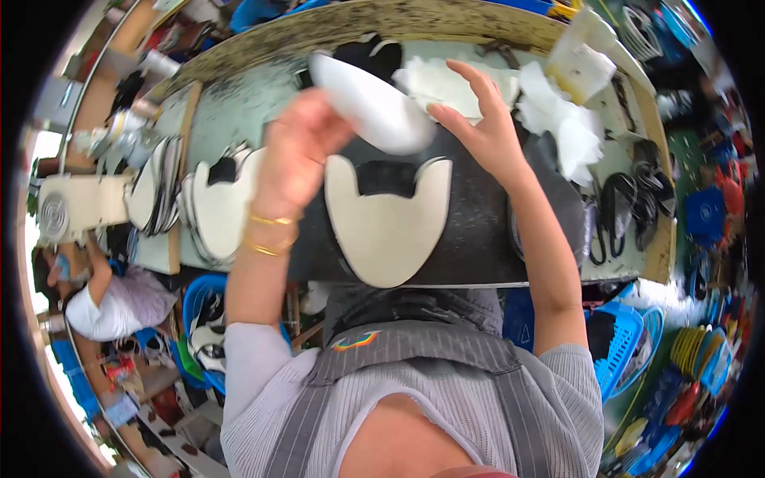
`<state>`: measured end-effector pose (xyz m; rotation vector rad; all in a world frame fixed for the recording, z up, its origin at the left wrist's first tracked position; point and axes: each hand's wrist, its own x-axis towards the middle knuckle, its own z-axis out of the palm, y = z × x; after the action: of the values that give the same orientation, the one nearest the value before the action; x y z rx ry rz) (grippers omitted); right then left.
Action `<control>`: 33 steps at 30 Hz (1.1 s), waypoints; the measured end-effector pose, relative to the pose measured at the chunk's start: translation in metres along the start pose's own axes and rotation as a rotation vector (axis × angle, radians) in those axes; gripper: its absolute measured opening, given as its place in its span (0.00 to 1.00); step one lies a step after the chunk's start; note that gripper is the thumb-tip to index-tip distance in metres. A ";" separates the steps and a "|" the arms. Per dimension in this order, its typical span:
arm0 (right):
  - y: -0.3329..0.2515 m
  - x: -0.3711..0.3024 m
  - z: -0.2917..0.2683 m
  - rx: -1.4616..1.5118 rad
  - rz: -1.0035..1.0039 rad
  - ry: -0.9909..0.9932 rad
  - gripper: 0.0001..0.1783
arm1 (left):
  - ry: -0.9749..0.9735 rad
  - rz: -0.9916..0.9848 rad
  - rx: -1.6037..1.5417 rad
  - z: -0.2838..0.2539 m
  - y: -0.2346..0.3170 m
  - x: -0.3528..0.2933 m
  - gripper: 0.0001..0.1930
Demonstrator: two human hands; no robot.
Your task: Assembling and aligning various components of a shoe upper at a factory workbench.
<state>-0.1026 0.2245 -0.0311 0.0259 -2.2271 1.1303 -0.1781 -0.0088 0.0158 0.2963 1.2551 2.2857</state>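
My left hand [299, 147], two gold bangles at its wrist, grips a smooth white curved piece [373, 105] by its near left side. The piece is tilted in the air and smeared by motion. Just right of it my right hand [482, 119] is open, thumb and forefinger spread; its thumb tip is close to the piece's right end, and I cannot tell if they touch. Below both hands a cream U-shaped shoe upper [388, 231] with a black inner part lies on a dark board [478, 231], its rounded end toward me.
More cream uppers [219, 211] are stacked at the left. White crumpled sheets [562, 119] and black straps [621, 207] lie at the right. A wooden rim [311, 36] bounds the bench. Blue baskets [617, 350] stand below. Another person [119, 299] sits far left.
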 end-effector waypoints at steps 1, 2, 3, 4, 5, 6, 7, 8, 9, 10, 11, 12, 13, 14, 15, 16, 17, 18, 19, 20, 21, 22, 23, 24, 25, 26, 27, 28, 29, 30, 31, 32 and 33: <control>-0.020 0.001 0.002 0.131 -0.012 -0.068 0.29 | -0.073 -0.039 -0.014 0.002 -0.011 -0.016 0.08; -0.035 0.002 0.001 0.376 0.080 -0.283 0.29 | -0.028 -0.079 0.068 0.008 -0.017 -0.031 0.09; -0.047 -0.001 -0.002 0.494 0.318 -0.464 0.27 | 0.011 -0.123 0.142 0.011 -0.022 -0.043 0.10; -0.052 -0.007 -0.006 0.365 0.289 -0.443 0.26 | 0.004 -0.125 0.102 0.011 -0.026 -0.051 0.11; -0.058 -0.012 -0.007 0.234 0.260 -0.419 0.24 | -0.005 -0.128 0.060 0.010 -0.029 -0.056 0.12; -0.067 -0.018 -0.006 -0.105 -0.002 -0.148 0.24 | 0.003 -0.141 -0.025 0.012 -0.030 -0.060 0.10; -0.077 -0.025 -0.004 -0.431 -0.268 0.129 0.23 | 0.013 -0.130 -0.040 0.013 -0.032 -0.065 0.10; -0.092 -0.030 -0.003 -0.449 -0.326 0.175 0.21 | -0.004 -0.127 -0.027 0.014 -0.035 -0.068 0.10; -0.103 -0.036 0.000 -0.393 -0.372 0.138 0.19 | -0.035 -0.130 -0.014 0.017 -0.039 -0.068 0.10; -0.110 -0.042 0.008 -0.255 -0.305 0.052 0.18 | -0.077 -0.061 0.017 0.017 -0.046 -0.068 0.11; -0.112 -0.049 0.016 -0.119 -0.236 -0.035 0.16 | -0.079 -0.054 0.003 0.020 -0.050 -0.070 0.11; -0.109 -0.050 0.020 -0.159 -0.290 0.001 0.13 | -0.079 -0.008 -0.045 0.023 -0.052 -0.071 0.11; -0.111 -0.048 0.019 -0.164 -0.302 -0.008 0.13 | -0.078 0.037 -0.092 0.026 -0.051 -0.073 0.11; -0.112 -0.046 0.016 -0.190 -0.373 -0.007 0.14 | -0.045 0.058 -0.072 0.029 -0.047 -0.078 0.10; -0.115 -0.048 0.014 -0.213 -0.436 -0.012 0.14 | -0.037 0.062 -0.084 0.029 -0.048 -0.082 0.10; -0.119 -0.046 0.015 -0.278 -0.495 -0.019 0.18 | -0.007 0.138 0.071 0.030 -0.049 -0.085 0.09; -0.122 -0.049 0.017 -0.278 -0.499 -0.032 0.18 | 0.025 0.211 0.228 0.030 -0.049 -0.088 0.09; -0.124 -0.050 0.020 -0.296 -0.522 -0.013 0.19 | 0.034 0.218 0.221 0.030 -0.047 -0.090 0.09; -0.126 -0.050 0.021 -0.314 -0.544 0.007 0.19 | 0.008 0.157 0.044 0.030 -0.043 -0.091 0.09; -0.124 -0.048 0.017 -0.285 -0.595 -0.003 0.20 | -0.019 0.096 -0.133 0.030 -0.041 -0.093 0.09; -0.125 -0.049 0.016 -0.281 -0.601 -0.013 0.20 | -0.011 0.101 -0.138 0.030 -0.042 -0.095 0.09; -0.127 -0.050 0.014 -0.315 -0.588 -0.048 0.20 | 0.009 0.178 0.036 0.031 -0.044 -0.098 0.09; -0.128 -0.051 0.014 -0.348 -0.575 -0.083 0.20 | 0.028 0.251 0.211 0.031 -0.045 -0.100 0.10; -0.128 -0.053 0.018 -0.344 -0.578 -0.061 0.21 | 0.031 0.251 0.210 0.031 -0.043 -0.100 0.10; -0.127 -0.052 0.017 -0.344 -0.578 -0.064 0.21 | 0.019 0.190 0.102 0.031 -0.041 -0.100 0.10; -0.125 -0.051 0.014 -0.298 -0.613 -0.059 0.21 | 0.007 0.126 -0.006 0.031 -0.040 -0.100 0.10; -0.122 -0.050 0.013 -0.250 -0.648 -0.058 0.21 | 0.013 0.123 -0.008 0.030 -0.042 -0.101 0.10; -0.124 -0.047 0.011 -0.276 -0.658 -0.085 0.19 | 0.029 0.190 0.104 0.029 -0.045 -0.102 0.10; -0.123 -0.046 0.013 -0.273 -0.651 -0.091 0.19 | 0.045 0.254 0.216 0.028 -0.048 -0.102 0.09; -0.124 -0.049 0.014 -0.321 -0.651 -0.116 0.18 | 0.048 0.238 0.214 0.027 -0.048 -0.103 0.09; -0.124 -0.050 0.016 -0.370 -0.651 -0.143 0.17 | 0.048 0.201 0.262 0.024 -0.047 -0.102 0.10; -0.126 -0.048 0.017 -0.386 -0.674 -0.114 0.16 | 0.047 0.163 0.310 0.022 -0.045 -0.101 0.10; -0.125 -0.046 0.018 -0.375 -0.670 -0.071 0.15 | 0.054 0.151 0.304 0.024 -0.042 -0.099 0.10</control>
<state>-0.0391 0.1208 0.0257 0.6123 -2.1948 0.3515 -0.0704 -0.0252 -0.0010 0.4526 1.6612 2.2342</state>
